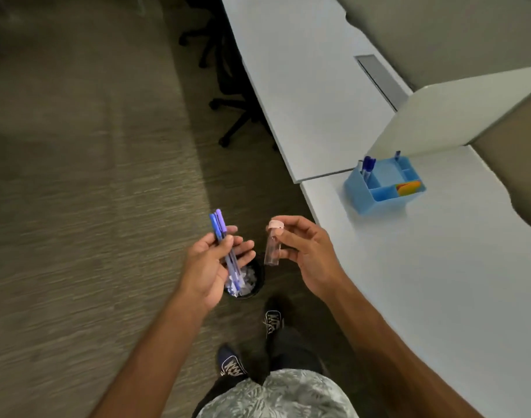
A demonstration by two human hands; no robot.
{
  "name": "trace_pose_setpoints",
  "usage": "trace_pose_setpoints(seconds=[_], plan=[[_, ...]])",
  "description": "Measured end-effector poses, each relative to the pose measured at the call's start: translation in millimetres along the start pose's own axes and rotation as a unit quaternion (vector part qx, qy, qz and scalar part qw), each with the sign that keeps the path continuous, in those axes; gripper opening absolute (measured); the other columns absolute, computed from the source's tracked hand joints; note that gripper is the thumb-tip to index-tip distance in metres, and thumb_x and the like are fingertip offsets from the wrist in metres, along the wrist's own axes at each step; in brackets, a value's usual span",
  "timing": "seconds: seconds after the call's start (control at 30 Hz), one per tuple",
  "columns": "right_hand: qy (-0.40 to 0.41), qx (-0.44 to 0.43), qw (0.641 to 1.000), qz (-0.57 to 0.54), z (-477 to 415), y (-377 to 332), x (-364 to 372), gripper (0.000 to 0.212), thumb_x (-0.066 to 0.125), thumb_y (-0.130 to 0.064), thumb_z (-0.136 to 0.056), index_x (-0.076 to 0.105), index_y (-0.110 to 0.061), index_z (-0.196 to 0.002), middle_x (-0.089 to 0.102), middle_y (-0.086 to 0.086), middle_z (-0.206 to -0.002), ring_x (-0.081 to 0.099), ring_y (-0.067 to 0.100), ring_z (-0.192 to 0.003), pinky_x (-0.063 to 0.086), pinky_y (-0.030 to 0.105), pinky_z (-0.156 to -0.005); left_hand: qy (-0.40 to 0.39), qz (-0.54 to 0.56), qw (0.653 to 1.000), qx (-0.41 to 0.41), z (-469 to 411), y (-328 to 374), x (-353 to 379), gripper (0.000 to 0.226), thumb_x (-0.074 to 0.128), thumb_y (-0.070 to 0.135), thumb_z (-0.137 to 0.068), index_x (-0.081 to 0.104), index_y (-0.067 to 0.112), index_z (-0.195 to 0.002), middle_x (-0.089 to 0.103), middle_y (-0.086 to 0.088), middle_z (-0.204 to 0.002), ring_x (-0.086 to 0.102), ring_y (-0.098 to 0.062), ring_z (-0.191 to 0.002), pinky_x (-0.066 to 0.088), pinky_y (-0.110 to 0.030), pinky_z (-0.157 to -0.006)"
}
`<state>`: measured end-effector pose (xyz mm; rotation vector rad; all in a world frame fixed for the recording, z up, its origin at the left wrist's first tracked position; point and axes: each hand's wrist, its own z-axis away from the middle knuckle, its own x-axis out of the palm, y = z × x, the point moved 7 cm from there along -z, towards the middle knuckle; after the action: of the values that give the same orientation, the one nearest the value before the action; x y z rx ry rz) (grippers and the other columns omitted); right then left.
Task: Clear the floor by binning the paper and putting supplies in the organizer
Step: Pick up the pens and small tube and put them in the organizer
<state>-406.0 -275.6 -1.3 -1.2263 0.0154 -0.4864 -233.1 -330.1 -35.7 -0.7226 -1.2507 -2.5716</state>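
Note:
My left hand (211, 267) grips a small bunch of blue and purple pens (223, 239), caps pointing up. My right hand (306, 251) pinches a clear plastic tube with a pink cap (273, 242), held upright. Both hands hover over a black bin (255, 285) on the floor that holds crumpled white paper (249, 280). A blue desk organizer (385, 184) stands on the white desk (424, 267) to the right, with blue pens (367, 165) in its back left slot and colourful sticky notes (408, 188) in a front compartment.
Grey-brown carpet (92, 191) spreads to the left. A black office chair base (231, 98) sits under a second white desk (303, 86) farther back. Beige partitions (457, 113) rise behind the desks. My shoes (252, 342) stand just behind the bin.

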Motion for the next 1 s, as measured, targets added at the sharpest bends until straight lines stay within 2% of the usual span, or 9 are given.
trace_pose_setpoints(seconds=[0.1,0.23,0.4,0.53,0.63,0.8,1.0], plan=[[0.031,-0.018,0.999,0.018,-5,-11,-29,0.024,0.069,-0.014,-0.093,0.071,-0.012,-0.117,0.076,0.005,-0.111,0.073,0.013,-0.099,0.061,0.028,-0.076,-0.016,-0.033,0.999,-0.032,-12,-8,28,0.018,0.047,-0.004,-0.100,0.062,0.002,-0.108,0.074,-0.021,-0.104,0.073,-0.037,-0.102,0.063,-0.049,-0.077],[0.072,-0.039,0.996,0.035,-17,-28,-74,0.021,0.071,-0.023,-0.093,0.072,-0.023,-0.114,0.076,-0.002,-0.111,0.072,0.014,-0.105,0.060,0.025,-0.075,-0.044,-0.075,0.994,-0.062,-40,-21,75,0.019,0.048,-0.002,-0.100,0.063,0.002,-0.112,0.073,-0.021,-0.115,0.072,-0.035,-0.108,0.062,-0.049,-0.078],[0.123,-0.068,0.989,0.051,-42,-48,-138,0.018,0.071,-0.024,-0.092,0.073,-0.027,-0.110,0.076,-0.007,-0.110,0.071,0.010,-0.104,0.057,0.017,-0.072,-0.060,-0.103,0.989,-0.085,-83,-41,134,0.023,0.048,-0.001,-0.101,0.061,0.000,-0.120,0.073,-0.021,-0.115,0.072,-0.036,-0.108,0.062,-0.050,-0.080],[0.174,-0.064,0.981,0.059,-68,-59,-196,0.021,0.072,-0.025,-0.091,0.072,-0.029,-0.112,0.075,-0.011,-0.108,0.071,0.013,-0.103,0.061,0.024,-0.074,-0.065,-0.123,0.984,-0.108,-113,-60,181,0.025,0.051,0.002,-0.099,0.060,0.001,-0.123,0.073,-0.021,-0.116,0.072,-0.037,-0.107,0.061,-0.051,-0.083],[0.220,-0.055,0.973,0.046,-88,-69,-243,0.027,0.074,-0.021,-0.090,0.070,-0.027,-0.116,0.074,-0.018,-0.103,0.071,0.011,-0.100,0.060,0.023,-0.072,-0.069,-0.134,0.980,-0.126,-134,-73,211,0.026,0.053,0.003,-0.098,0.060,0.002,-0.123,0.074,-0.020,-0.114,0.072,-0.037,-0.105,0.062,-0.049,-0.080],[0.253,-0.059,0.966,0.016,-116,-84,-314,0.019,0.076,-0.013,-0.088,0.075,-0.028,-0.100,0.075,-0.013,-0.096,0.072,0.022,-0.100,0.061,0.026,-0.072,-0.068,-0.155,0.974,-0.149,-162,-92,254,0.024,0.050,0.003,-0.101,0.060,0.002,-0.123,0.074,-0.018,-0.113,0.073,-0.036,-0.103,0.063,-0.048,-0.080],[0.337,-0.082,0.936,0.064,-142,-97,-395,0.019,0.079,-0.013,-0.085,0.072,-0.016,-0.102,0.076,0.000,-0.096,0.074,0.026,-0.094,0.063,0.036,-0.079,-0.076,-0.185,0.966,-0.162,-186,-107,295,0.024,0.051,0.008,-0.101,0.061,0.004,-0.123,0.074,-0.017,-0.116,0.074,-0.034,-0.102,0.060,-0.052,-0.089]])
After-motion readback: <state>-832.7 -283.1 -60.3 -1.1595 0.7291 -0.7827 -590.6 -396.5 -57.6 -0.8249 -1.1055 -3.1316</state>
